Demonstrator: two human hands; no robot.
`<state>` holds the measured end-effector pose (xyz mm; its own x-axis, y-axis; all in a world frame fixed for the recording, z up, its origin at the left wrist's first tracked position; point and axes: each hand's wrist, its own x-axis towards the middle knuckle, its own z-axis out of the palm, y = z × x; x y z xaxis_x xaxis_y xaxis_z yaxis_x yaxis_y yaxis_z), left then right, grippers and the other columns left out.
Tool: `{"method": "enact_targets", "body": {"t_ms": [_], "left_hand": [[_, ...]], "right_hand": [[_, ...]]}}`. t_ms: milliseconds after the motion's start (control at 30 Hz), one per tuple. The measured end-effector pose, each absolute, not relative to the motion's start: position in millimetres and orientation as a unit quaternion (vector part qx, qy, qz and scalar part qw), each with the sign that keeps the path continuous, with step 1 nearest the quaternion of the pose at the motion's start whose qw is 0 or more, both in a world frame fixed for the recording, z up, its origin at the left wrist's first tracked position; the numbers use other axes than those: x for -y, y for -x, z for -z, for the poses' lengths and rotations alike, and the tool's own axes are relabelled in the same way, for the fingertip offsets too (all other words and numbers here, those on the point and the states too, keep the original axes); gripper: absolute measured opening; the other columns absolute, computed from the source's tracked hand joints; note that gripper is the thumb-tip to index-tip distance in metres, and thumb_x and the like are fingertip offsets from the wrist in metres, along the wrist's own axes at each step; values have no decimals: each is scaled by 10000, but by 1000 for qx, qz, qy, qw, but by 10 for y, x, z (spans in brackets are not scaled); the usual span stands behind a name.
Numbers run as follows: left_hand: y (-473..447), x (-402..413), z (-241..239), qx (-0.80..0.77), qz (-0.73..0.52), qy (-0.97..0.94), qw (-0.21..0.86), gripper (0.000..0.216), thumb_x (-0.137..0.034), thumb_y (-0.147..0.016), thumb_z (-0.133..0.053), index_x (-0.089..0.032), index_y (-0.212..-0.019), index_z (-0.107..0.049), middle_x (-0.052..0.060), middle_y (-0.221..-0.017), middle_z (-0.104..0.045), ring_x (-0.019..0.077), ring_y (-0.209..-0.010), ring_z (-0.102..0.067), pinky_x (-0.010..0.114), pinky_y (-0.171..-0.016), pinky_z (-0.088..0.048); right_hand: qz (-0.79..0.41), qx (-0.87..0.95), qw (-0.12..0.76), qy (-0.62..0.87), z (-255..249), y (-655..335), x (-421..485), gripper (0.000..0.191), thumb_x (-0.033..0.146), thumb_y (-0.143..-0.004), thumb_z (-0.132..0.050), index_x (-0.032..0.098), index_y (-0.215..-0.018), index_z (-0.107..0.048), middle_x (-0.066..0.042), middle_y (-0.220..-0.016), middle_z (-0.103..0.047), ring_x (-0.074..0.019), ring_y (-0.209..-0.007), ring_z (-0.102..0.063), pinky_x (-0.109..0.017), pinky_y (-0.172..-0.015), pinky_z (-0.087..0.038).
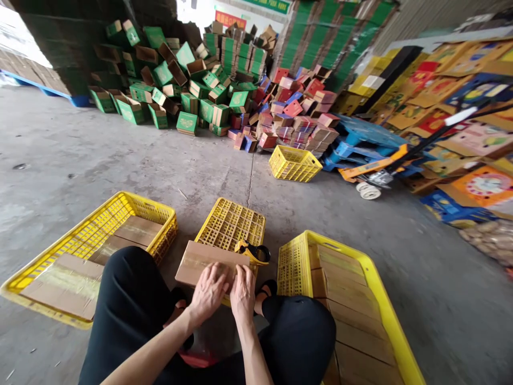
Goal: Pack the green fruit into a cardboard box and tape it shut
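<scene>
A brown cardboard box (200,257) with clear tape along its top rests on an upturned yellow plastic crate (232,219) between my knees. My left hand (212,289) lies on the box top, its fingers laid fairly flat and slightly apart. Close beside it, my right hand (242,289) has its fingers bent and drawn together at the box's right part, gripping at its top edge. What lies under the fingertips is hidden. A yellow and black tape dispenser (252,250) sits just behind the box's right end, on the crate.
Taped boxes lie in a yellow crate (90,227) on my left; a fuller crate (306,240) of boxes stands on my right. Another yellow crate (295,163) is farther off. Behind are heaped green cartons (187,123), red cartons (294,108), blue pallets (360,136) and an orange pallet jack (374,164).
</scene>
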<state>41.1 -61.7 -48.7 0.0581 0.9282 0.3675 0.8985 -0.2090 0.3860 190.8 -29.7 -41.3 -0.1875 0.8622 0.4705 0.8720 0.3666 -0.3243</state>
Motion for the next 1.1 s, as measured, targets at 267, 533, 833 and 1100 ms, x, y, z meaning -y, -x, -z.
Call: {"method": "enact_targets", "body": {"t_ms": [267, 533, 833, 1100], "left_hand": [[-271, 585, 372, -571, -296, -758, 106, 416, -248, -1072, -492, -247, -1463, -635, 139, -1405, -637, 295, -1252, -606, 457, -1076, -552], [382, 949, 417, -630, -278, -722, 67, 426, -354, -1124, -447, -269, -1507, -612, 110, -1411, -672, 283, -1244, -640, 462, -1072, -554], [592, 1115, 523, -709, -269, -652, -12, 471, -416, -1114, -470, -238, -1533, -593, 119, -1507, -636, 314, -1333, -602, 479, -1094, -509], [876, 828, 386, -726, -346, -579, 131, 427, -395, -1091, -430, -226, -1385, -689, 103, -1254, -748, 282, -1118, -704, 436, -948, -579]], "right_hand": [[29, 771, 314, 553, 462, -1894, 180, 407, 248, -1115, -299, 183, -1378, -603, -175, -1278, -646, -304, -1162, -629, -461, -1017, -533], [55, 774, 319, 544, 452, -1877, 150, 411, 283, -1130, -296, 177, -1401, -586, -190, -1277, -651, -317, -1162, -636, -469, -1008, -532], [65, 773, 301, 554, 482, -1836, 199, 422, 346, -1135, -320, 175, -1414, -586, -196, -1316, -642, -328, -1183, -627, -488, -1024, -536], [64, 767, 307, 560, 519, -1777, 210, 473, 359, -1143, -271, 151, -1460, -553, -221, -1358, -615, -348, -1311, -579, -504, -1068, -521]]}}
